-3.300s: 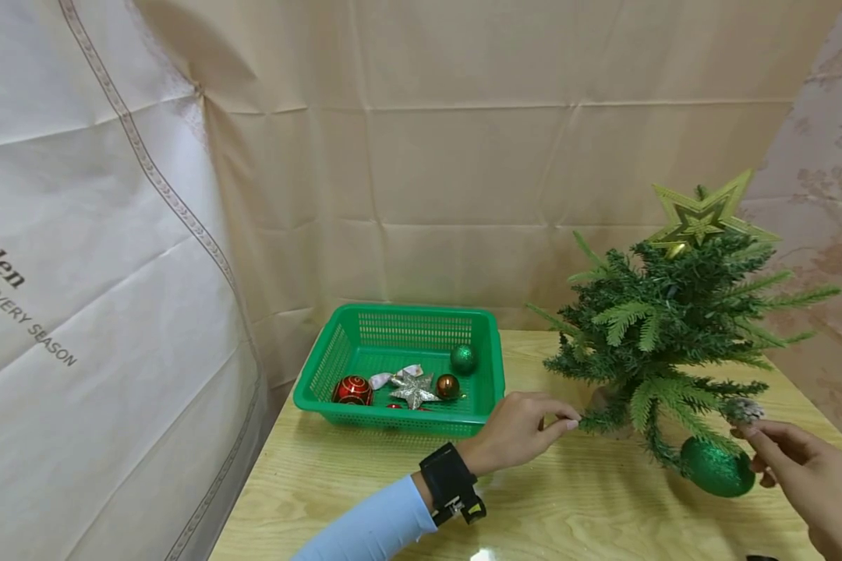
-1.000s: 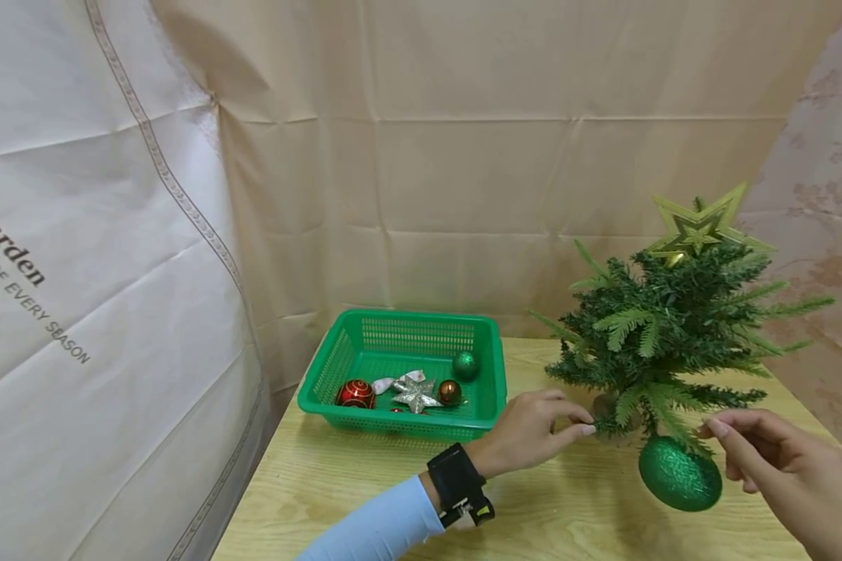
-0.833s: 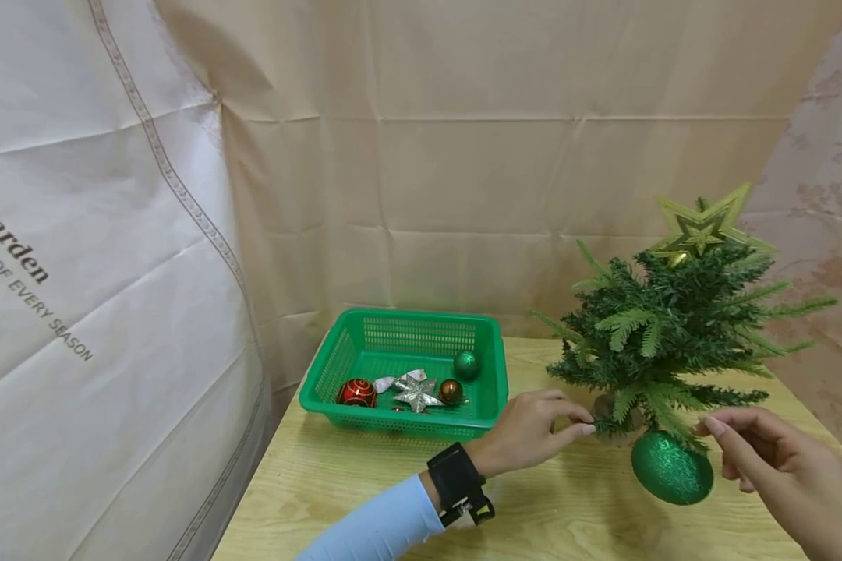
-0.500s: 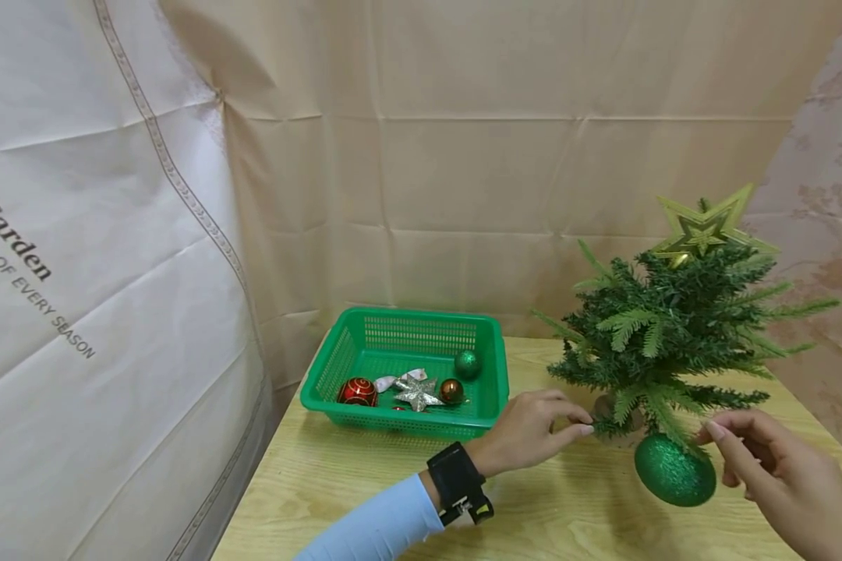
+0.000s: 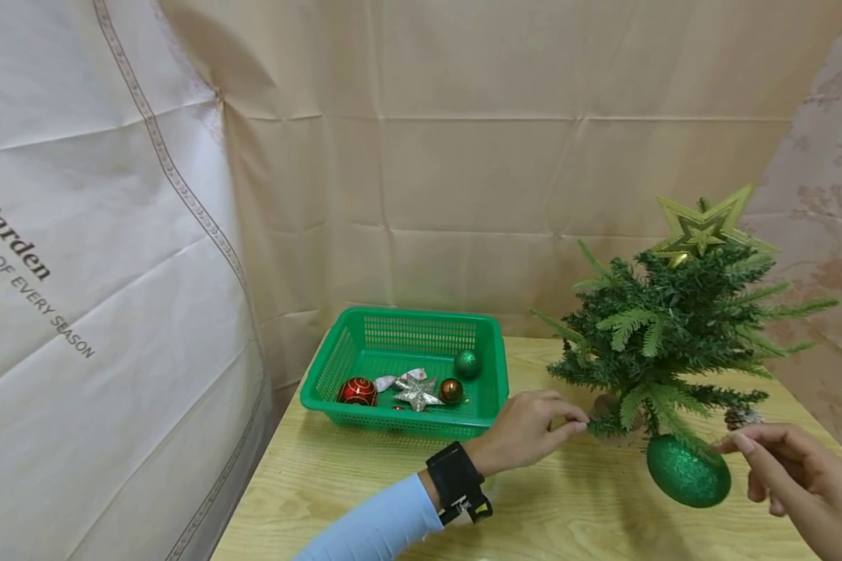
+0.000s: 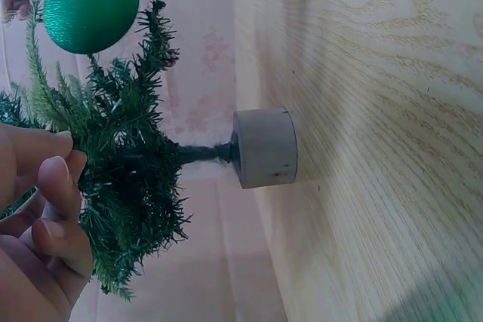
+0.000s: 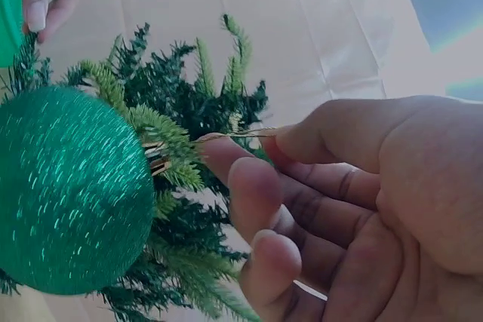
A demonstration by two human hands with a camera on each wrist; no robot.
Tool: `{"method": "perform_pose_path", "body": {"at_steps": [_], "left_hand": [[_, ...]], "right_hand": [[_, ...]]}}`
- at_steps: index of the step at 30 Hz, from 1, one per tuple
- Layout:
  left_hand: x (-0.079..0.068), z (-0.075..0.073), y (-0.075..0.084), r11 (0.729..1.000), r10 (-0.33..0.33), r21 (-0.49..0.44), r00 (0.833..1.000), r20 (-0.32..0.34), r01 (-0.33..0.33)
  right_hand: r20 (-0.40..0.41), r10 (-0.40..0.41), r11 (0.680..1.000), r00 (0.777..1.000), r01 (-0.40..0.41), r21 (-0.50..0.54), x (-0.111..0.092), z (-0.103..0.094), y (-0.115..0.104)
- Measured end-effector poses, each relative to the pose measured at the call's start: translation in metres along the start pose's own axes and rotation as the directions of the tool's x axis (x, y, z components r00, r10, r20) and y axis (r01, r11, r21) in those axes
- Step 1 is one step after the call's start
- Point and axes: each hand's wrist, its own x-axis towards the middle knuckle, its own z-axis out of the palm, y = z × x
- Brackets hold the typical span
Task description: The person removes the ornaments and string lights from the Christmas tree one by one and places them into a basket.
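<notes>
A large glittery green bauble (image 5: 688,471) hangs at the lower front of a small artificial Christmas tree (image 5: 673,319). My right hand (image 5: 803,475) is just right of it, thumb and finger pinching the bauble's thin gold string (image 7: 240,135), which runs past a light green sprig. On the tree's left side, my left hand (image 5: 529,427) pinches the tip of a low branch between thumb and fingers. A frosted pine cone (image 5: 741,418) shows right behind the right fingertips. At the treetop sits a gold star (image 5: 702,227).
Left of the tree stands a green basket (image 5: 309,399) holding a red bauble (image 5: 358,392), a silver star (image 5: 418,393), a brown bauble (image 5: 451,391) and a small green bauble (image 5: 467,364). The tree's round grey base (image 6: 266,147) rests on the wooden table (image 5: 309,499).
Over three seconds my right hand and the green bauble moved left along the tree, then slightly back right in the last half second, uncovering the pine cone. The left hand stays at its branch.
</notes>
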Motion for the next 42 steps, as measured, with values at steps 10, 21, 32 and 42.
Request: {"method": "perform_pose_path", "body": {"at_steps": [10,21,32,42], "left_hand": [[0.000,-0.001,-0.001,1.000,0.001,0.020,1.000,-0.007,-0.001],[0.000,-0.002,0.003,1.000,-0.011,0.028,1.000,0.002,0.011],[-0.004,-0.001,0.003,0.999,-0.028,0.030,1.000,0.005,0.028],[-0.003,0.000,0.002,1.000,-0.008,-0.009,1.000,-0.007,0.008]], "right_hand": [[0.012,0.144,0.949,0.989,-0.135,-0.285,0.008,0.004,-0.001],[-0.015,0.161,0.953,0.987,-0.160,-0.257,0.008,-0.002,0.006],[-0.131,-0.001,1.000,0.991,0.004,0.026,-0.003,-0.007,0.009],[-0.079,-0.031,0.999,0.996,0.033,0.016,-0.010,-0.003,-0.006]]}}
